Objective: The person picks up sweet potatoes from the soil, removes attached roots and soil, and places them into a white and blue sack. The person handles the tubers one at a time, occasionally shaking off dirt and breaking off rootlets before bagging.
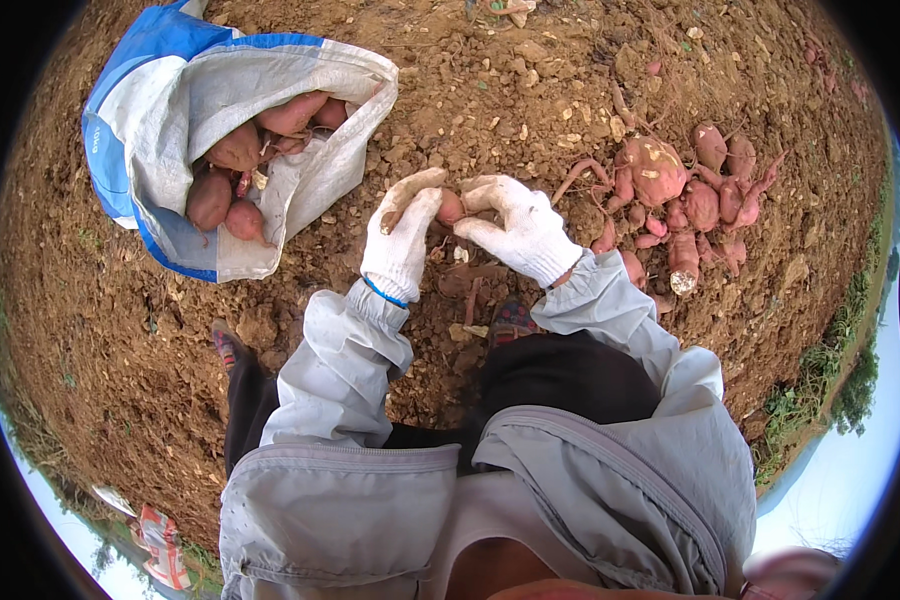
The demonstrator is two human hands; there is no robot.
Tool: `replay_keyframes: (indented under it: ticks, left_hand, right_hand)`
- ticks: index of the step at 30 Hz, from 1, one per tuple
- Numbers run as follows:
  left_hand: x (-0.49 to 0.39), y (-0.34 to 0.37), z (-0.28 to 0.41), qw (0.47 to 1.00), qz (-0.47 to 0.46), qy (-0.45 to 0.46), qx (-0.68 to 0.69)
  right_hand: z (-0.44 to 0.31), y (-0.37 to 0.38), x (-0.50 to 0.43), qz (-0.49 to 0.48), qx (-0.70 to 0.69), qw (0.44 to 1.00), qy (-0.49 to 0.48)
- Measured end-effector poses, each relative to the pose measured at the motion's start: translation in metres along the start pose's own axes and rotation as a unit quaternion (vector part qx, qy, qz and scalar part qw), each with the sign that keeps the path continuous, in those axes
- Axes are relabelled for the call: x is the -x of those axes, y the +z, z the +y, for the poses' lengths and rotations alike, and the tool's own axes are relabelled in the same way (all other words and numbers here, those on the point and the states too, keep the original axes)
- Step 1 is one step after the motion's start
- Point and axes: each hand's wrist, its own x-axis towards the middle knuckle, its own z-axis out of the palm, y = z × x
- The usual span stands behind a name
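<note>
A small reddish sweet potato (450,207) is held between my two hands, just above the soil. My left hand (405,229), in a white knit glove with soil-stained fingers, grips its left side. On the right, the thumb and fingers of my right hand (523,225) close on the other side; this hand wears a matching glove. Part of the sweet potato is covered by the fingers. To the left lies a blue-and-white woven sack (322,187), its mouth towards me, with several sweet potatoes (236,148) inside. A pile of sweet potatoes (701,206) rests to the right of my right hand.
Loose brown soil (495,97) with small stones spreads all around. My shoes (511,319) stand below the hands, beside roots and clods. Behind me at lower left lies a red-and-white sack (163,547). Green plants (817,382) edge the field at right.
</note>
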Motion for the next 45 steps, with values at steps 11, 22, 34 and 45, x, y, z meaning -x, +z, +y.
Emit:
replay_keyframes:
  ticks: [11,22,34,45]
  left_hand:
    - [-0.005,0.004,-0.002,0.972,0.025,-0.148,0.178]
    - [-0.008,0.013,0.012,0.978,-0.026,-0.134,0.157]
    - [-0.009,-0.009,0.000,0.990,0.070,-0.097,0.079]
    - [-0.006,0.004,-0.014,0.996,0.080,-0.038,-0.025]
  right_hand:
    - [0.009,-0.007,0.007,-0.003,-0.399,0.910,0.114]
    - [0.012,-0.036,0.009,0.074,-0.311,0.948,-0.014]
    - [0.001,-0.020,-0.004,0.060,-0.123,0.991,-0.006]
    - [-0.002,-0.005,-0.002,0.006,-0.156,0.988,-0.002]
